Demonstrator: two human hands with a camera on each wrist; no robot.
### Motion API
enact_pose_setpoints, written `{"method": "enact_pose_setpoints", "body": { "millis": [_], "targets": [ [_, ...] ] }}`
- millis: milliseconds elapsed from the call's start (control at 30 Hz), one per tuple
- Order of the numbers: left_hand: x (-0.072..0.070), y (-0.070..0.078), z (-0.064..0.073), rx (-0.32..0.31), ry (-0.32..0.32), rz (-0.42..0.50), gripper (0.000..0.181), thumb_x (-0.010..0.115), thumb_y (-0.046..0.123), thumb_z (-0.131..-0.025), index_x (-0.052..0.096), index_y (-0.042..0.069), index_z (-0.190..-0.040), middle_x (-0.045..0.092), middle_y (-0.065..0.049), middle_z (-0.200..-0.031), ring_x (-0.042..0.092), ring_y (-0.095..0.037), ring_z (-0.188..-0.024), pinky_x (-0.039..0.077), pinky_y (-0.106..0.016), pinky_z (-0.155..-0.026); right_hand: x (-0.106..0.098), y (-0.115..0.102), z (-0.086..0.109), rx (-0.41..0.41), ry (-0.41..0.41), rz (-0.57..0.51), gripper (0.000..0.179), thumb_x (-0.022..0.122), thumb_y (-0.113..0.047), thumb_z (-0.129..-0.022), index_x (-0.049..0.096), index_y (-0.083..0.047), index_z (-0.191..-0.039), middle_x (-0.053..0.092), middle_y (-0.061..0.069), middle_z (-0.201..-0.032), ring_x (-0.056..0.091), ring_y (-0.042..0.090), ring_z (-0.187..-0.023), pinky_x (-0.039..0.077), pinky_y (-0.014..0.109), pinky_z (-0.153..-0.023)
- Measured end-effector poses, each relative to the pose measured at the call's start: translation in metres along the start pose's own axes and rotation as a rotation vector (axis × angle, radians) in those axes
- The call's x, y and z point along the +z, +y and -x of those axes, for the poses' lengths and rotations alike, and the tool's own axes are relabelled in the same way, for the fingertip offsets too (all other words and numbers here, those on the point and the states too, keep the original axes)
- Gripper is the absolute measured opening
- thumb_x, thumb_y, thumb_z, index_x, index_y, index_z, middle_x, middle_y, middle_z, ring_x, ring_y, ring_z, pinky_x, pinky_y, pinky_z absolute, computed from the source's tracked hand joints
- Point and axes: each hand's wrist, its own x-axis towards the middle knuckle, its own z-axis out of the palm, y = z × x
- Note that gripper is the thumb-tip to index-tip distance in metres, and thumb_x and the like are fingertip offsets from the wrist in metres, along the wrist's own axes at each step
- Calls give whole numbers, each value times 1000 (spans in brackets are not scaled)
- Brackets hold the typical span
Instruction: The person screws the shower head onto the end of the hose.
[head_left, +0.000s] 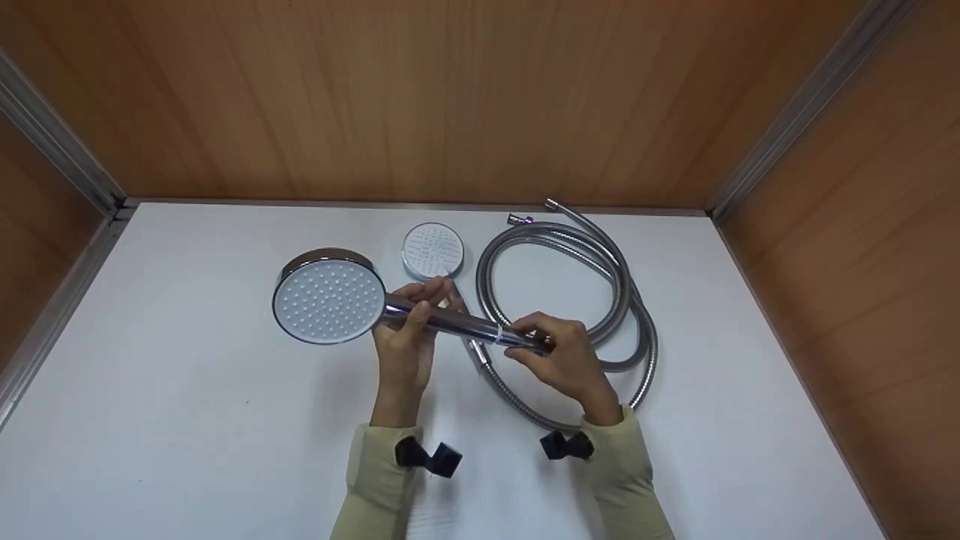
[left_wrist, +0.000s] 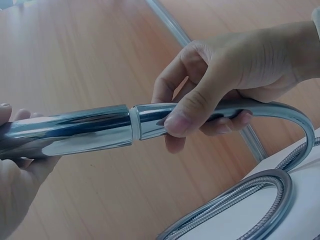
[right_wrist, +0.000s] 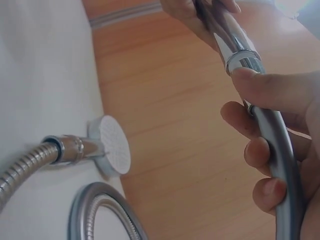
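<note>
A large chrome shower head (head_left: 328,301) with a white nozzle face is held above the table. My left hand (head_left: 405,345) grips its handle (left_wrist: 85,132) just below the head. At the handle's lower end, my right hand (head_left: 566,358) pinches the chrome connector (left_wrist: 151,120) of a smooth grey hose (right_wrist: 280,155). Connector and handle are in line, with a narrow pale ring (left_wrist: 134,124) showing between them. In the right wrist view the thumb lies along the connector and the other fingers curl round the hose. Whether the threads engage is hidden.
Behind the hands, a smaller shower head (head_left: 433,250) lies on the white table (head_left: 225,420), joined to a ribbed metal hose (head_left: 517,401). Coiled hose (head_left: 487,277) lies to the right, with two loose hose ends (head_left: 553,204) near the back edge. Wooden panels (head_left: 450,97) enclose the table.
</note>
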Motion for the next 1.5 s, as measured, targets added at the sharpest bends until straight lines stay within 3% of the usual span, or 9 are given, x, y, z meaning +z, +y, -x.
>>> {"method": "enact_pose_setpoints", "body": {
  "millis": [233, 467, 867, 1500],
  "targets": [
    [1, 0, 1, -8, 17, 8, 18, 61, 0, -89, 61, 10, -105, 71, -5, -106, 66, -20, -106, 54, -41, -99, 0, 2, 0, -33, 10, 18, 25, 80, -8, -74, 70, -5, -96, 72, 5, -85, 50, 4, -58, 45, 16, -46],
    [2, 0, 1, -10, 14, 8, 18, 62, 1, -89, 61, 10, -104, 72, -4, -106, 65, -21, -108, 52, -43, -101, 1, 2, -1, -15, 27, 62, 31, 82, -4, -71, 62, -4, -95, 71, 6, -81, 55, 7, -57, 49, 17, -48],
    [0, -1, 1, -16, 21, 17, 17, 60, 0, -90, 61, 9, -104, 72, -6, -105, 67, -21, -104, 56, -39, -96, 2, 1, 0, -4, 27, 21, 23, 81, -2, -71, 64, -3, -87, 72, 6, -79, 52, 5, -55, 46, 15, -45],
    [-1, -2, 0, 12, 36, -9, 20, 59, -3, -90, 58, 10, -105, 74, -5, -100, 69, -20, -100, 58, -37, -93, 2, 2, 0, 9, 18, -31, 19, 80, -7, -74, 68, -5, -89, 73, 5, -83, 52, 4, -56, 47, 14, -45]
  ]
}}
